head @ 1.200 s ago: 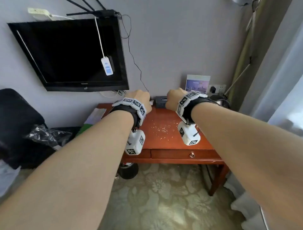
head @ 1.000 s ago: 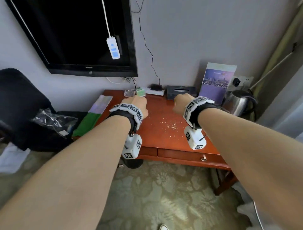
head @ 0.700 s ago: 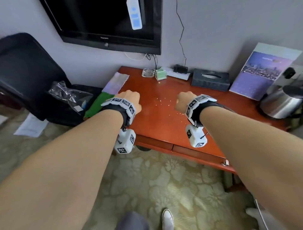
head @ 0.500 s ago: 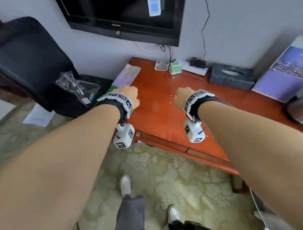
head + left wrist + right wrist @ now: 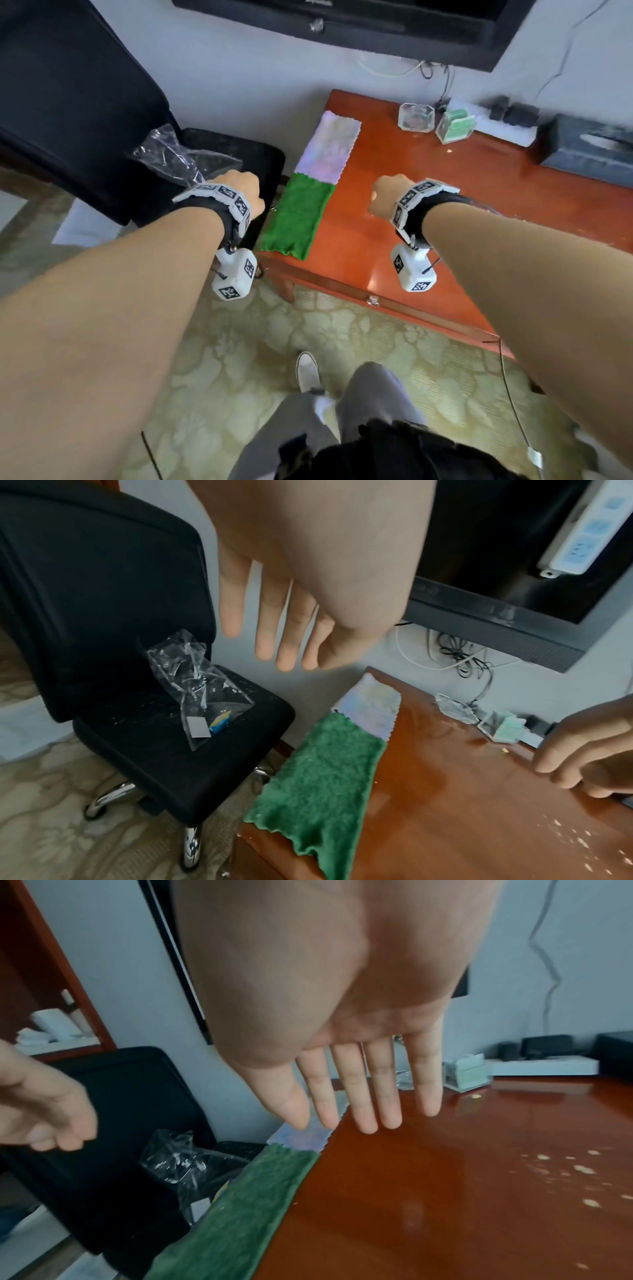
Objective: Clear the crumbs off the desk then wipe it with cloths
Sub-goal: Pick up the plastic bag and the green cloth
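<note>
left hand (image 5: 301, 593): yours, held in the air over the chair (image 5: 85, 113) side, left of the tabletop (image 5: 428, 212). Fingers straight and relaxed, close together, holding nothing.
right hand (image 5: 349, 1031): yours, held above the left part of the tabletop, not touching it. Fingers straight, side by side, holding nothing.
green cloth (image 5: 298, 216): lies flat on the tabletop's left edge, near corner. Long axis runs front to back along that edge; near wavy end hangs slightly over the front edge.
pale cloth (image 5: 330, 147): pastel, flat, directly behind the green cloth, the two meeting end to end in one strip. Same long axis, far end pointing at the wall.
crumbs (image 5: 575, 1169): small pale specks scattered on the tabletop, right of your right hand in the right wrist view; one loose speck (image 5: 475, 1096) near the back. Well apart from both cloths.
hands vs cloths: neither touches a cloth. The green cloth sits between your two hands in the head view.
back of tabletop: clear glass dish (image 5: 416, 117), small clear box with green contents (image 5: 457, 125), dark tissue box (image 5: 589, 150).
chair: black, beside the tabletop's left end, clear plastic bag (image 5: 198, 688) on its seat.
</note>
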A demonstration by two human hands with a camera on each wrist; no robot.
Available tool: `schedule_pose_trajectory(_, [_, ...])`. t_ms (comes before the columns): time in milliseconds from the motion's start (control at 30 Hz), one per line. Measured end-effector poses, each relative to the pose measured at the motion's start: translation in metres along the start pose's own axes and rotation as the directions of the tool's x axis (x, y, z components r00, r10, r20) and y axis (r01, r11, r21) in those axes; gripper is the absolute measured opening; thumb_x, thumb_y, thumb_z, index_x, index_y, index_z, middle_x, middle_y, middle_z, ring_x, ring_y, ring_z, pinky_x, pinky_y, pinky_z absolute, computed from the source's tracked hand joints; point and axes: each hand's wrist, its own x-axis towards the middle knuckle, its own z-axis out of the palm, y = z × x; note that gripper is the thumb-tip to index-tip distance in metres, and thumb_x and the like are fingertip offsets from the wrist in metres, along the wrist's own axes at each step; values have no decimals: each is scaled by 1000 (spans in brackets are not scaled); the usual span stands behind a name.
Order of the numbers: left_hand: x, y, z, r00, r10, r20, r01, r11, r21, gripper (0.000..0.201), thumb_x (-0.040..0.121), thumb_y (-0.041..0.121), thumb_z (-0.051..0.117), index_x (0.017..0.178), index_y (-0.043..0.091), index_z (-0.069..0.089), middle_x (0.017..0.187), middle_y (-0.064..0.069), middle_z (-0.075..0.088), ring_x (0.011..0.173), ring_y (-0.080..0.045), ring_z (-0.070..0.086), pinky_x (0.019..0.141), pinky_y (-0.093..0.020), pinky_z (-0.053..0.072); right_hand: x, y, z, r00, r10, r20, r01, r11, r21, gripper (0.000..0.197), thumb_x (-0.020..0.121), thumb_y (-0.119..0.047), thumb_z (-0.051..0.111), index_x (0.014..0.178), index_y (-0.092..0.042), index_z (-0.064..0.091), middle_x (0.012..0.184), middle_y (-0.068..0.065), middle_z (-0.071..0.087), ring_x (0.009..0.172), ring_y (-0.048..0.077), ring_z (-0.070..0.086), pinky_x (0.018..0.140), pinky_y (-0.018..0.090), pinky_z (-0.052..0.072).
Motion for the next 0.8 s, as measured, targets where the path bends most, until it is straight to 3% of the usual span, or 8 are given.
schedule_pose_trajectory(100, [13, -41, 9, 999, -12, 32, 12, 1000, -24, 22, 79, 30, 52, 89, 17, 66, 95, -12, 68, 80, -35, 64, 72, -40, 55, 29, -54, 2, 996, -77, 41, 82, 989, -123, 17, 84, -23, 60, 95, -11, 65, 100, 12, 64, 96, 35, 64, 83, 44, 56])
schedule_pose_trajectory(267, [42, -106, 18, 995, -77, 56, 80, 995, -58, 26, 83, 32, 51, 100, 22, 67, 100, -10, 66, 75, -31, 60, 68, -37, 53, 88, -131, -3, 985, -136, 105, 157, 961, -229, 12, 81, -24, 60, 88, -14, 58, 96, 8, 61, 95, 35, 62, 85, 50, 54])
schedule_pose_trajectory(367, [61, -143, 16, 989, -130, 75, 135, 988, -70, 13, 88, 29, 54, 89, 22, 64, 95, -8, 62, 74, -31, 59, 65, -34, 50, 106, -170, -19, 980, -188, 68, 197, 964, -175, 12, 85, -20, 58, 88, -10, 63, 105, 14, 64, 98, 35, 63, 86, 38, 52])
schedule_pose_trajectory(433, [78, -166, 16, 985, -148, 86, 156, 984, -90, 15, 87, 27, 54, 76, 20, 61, 85, -7, 61, 68, -29, 59, 61, -32, 47, 127, -191, -23, 979, -200, 41, 203, 973, -107, 22, 87, -20, 56, 103, -8, 66, 111, 16, 65, 102, 36, 63, 85, 35, 51])
schedule_pose_trajectory(500, [95, -188, 16, 976, -187, 116, 196, 977, -79, 16, 86, 27, 54, 84, 17, 66, 88, -10, 65, 68, -29, 60, 61, -33, 49, 146, -213, -27, 981, -184, 58, 188, 978, -87, 27, 88, -21, 56, 109, -7, 66, 110, 18, 65, 102, 38, 63, 89, 37, 51])
schedule_pose_trajectory(600, [122, -222, 18, 960, -243, 138, 253, 966, -62, 25, 91, 27, 54, 106, 12, 68, 102, -13, 66, 87, -34, 64, 74, -37, 54, 174, -244, -31, 978, -191, 83, 195, 980, -36, 22, 86, -23, 56, 97, -7, 65, 102, 17, 66, 94, 37, 64, 85, 38, 52])
schedule_pose_trajectory(667, [139, -246, 21, 957, -251, 149, 264, 961, -80, 27, 92, 29, 54, 108, 13, 67, 100, -12, 64, 81, -32, 63, 74, -38, 56, 193, -261, -35, 973, -187, 138, 193, 981, -32, 19, 85, -24, 56, 90, -7, 63, 97, 16, 67, 86, 36, 65, 81, 39, 55])
schedule_pose_trajectory(800, [172, -289, 34, 951, -247, 185, 268, 959, -96, 27, 91, 31, 54, 107, 14, 68, 98, -11, 65, 78, -31, 63, 72, -38, 57, 223, -292, -34, 969, -161, 189, 169, 985, -29, 21, 86, -26, 55, 92, -7, 62, 90, 12, 64, 82, 35, 62, 85, 46, 55])
